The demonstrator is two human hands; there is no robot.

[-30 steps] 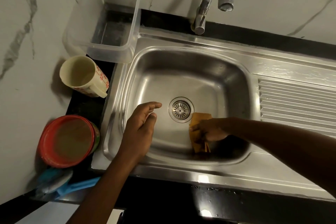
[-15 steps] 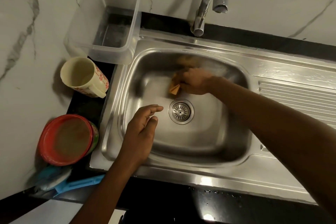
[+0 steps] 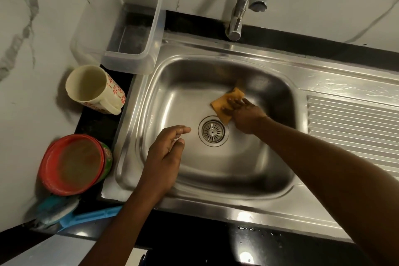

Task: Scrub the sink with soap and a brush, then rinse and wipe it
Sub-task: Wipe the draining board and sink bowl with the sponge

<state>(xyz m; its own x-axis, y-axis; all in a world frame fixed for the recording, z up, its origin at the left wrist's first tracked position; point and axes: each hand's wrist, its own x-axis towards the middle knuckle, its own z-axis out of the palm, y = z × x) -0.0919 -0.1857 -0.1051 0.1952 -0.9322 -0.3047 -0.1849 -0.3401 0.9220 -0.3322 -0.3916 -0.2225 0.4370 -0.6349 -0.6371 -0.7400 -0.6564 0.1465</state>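
**Wiping pass: cloth under right grip, beyond the drain**

Marble-veined wall backed a black table [image 3: 216, 242] carrying the steel sink [image 3: 216, 198]. Right hand [image 3: 246, 114] reached furthest into the basin, its grip spread flat, fingers [image 3: 234, 101] pressing an orange cloth [image 3: 224, 103] against the basin floor. Cloth lay under and just ahead of the fingertips, on the far side of the drain [image 3: 213, 130] and nearly touching its rim. Its long axis ran diagonally, from the drain toward the far wall of the basin. Forearm came in from the near right, wrist low. Left hand [image 3: 166, 157] hovered nearer, left of the drain, grip loose and holding nothing, well apart from the cloth. Judgement: right hand is clearly placed for the next stroke; unwiped floor lay toward the left grip.
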